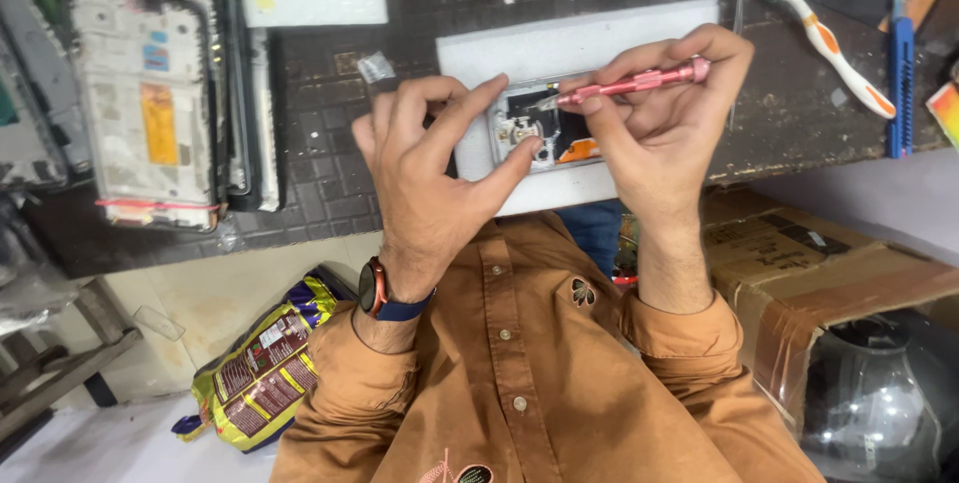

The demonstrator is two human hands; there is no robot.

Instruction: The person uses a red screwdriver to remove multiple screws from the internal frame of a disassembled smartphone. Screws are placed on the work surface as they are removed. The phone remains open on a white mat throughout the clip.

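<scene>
Right grip [654, 108] angled, pinching screwdriver [631, 84]

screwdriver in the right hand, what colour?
Pink, metallic; the screwdriver shows best in the head view, held by the right hand.
</scene>
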